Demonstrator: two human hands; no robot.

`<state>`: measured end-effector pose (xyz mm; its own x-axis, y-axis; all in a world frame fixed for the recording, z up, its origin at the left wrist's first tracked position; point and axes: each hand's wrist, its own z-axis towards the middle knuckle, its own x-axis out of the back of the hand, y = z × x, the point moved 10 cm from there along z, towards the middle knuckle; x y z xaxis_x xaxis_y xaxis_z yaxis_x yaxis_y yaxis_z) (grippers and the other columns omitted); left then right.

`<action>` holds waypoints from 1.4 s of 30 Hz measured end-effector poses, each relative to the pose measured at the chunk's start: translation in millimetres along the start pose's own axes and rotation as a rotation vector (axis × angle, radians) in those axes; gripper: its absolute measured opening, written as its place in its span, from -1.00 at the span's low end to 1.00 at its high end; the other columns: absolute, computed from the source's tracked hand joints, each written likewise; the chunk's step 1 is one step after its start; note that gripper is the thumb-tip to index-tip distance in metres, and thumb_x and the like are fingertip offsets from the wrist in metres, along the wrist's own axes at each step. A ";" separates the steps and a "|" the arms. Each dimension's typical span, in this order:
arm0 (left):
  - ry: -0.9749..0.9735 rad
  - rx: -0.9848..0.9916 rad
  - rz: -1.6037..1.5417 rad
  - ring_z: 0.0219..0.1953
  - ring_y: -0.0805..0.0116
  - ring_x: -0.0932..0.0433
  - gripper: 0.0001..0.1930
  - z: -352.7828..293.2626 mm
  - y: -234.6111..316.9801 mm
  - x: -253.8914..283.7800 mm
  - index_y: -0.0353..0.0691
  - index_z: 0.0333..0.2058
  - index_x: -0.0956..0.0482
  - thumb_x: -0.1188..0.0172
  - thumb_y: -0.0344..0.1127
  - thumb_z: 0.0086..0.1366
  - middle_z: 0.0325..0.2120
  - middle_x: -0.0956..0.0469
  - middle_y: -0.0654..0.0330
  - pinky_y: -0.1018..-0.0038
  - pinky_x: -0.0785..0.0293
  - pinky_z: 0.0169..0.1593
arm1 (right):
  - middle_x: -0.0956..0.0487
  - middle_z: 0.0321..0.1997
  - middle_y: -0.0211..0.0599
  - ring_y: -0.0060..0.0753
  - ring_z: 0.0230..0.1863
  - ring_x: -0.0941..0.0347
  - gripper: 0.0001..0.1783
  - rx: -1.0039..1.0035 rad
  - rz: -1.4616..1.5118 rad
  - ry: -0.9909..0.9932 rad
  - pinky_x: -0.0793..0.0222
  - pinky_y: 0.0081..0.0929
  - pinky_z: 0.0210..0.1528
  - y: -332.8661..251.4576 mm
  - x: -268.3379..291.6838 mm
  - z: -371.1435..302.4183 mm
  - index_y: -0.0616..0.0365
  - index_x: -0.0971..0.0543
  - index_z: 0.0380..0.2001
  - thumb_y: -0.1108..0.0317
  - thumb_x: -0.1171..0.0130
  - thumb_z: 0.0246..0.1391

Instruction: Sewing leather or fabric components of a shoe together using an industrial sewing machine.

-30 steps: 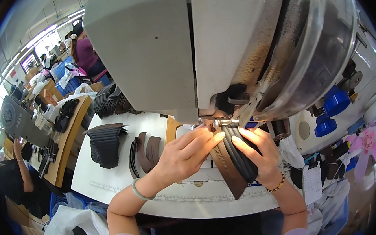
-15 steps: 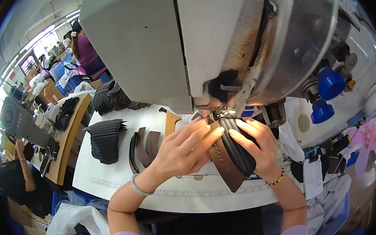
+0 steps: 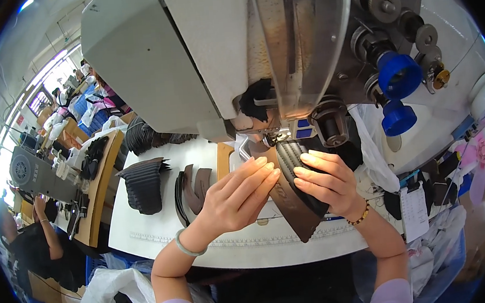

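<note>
Below the sewing machine [image 3: 149, 56], head view: brown strip [image 3: 300, 218] and black ribbed piece [image 3: 291, 156] lying side by side, partly overlapped, upper ends close to the metal presser foot [image 3: 275, 138]; cannot tell whether clamped there.
Brown strip: smooth, leather-like, flat, with embossed marks along the face and a slanted lower end.
Black ribbed piece: padded, slightly shiny, ridged lengthwise, curving a little.
Long axis: running from the presser foot down and rightward, lower ends pointing toward the wearer.
Left hand [image 3: 240, 192]: fingers bunched close together, tips pressed on the left edge of the brown strip.
Right hand [image 3: 331, 183]: fingers curled over the black ribbed piece, holding its right side.
White table [image 3: 134, 225]: flat, printed with ruler marks, bearing a ribbed black stack [image 3: 143, 188] and thin curved brown strips [image 3: 200, 183].
Machine side: blue knobs [image 3: 400, 75], round and cupped.
</note>
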<state>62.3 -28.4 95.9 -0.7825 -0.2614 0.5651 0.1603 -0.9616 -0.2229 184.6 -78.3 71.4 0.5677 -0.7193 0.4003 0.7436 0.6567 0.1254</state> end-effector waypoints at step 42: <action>-0.133 -0.068 0.113 -0.11 0.05 -0.60 -0.66 2.2 29.1 -10.4 -0.50 -0.20 -0.58 -0.19 -0.47 0.00 -0.22 -0.57 -0.03 0.32 -0.62 -0.03 | -0.61 -0.08 -0.39 -0.22 0.05 -0.52 -0.79 -0.007 -0.038 0.029 -0.52 -0.18 0.10 3.7 -3.5 1.9 0.12 -0.65 -0.29 0.43 -0.28 -0.09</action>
<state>76.4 -53.8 85.3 -0.6743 -0.3810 0.6326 0.1987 -0.9186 -0.3416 184.7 -72.9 72.2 0.5487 -0.7503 0.3687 0.7675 0.6270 0.1336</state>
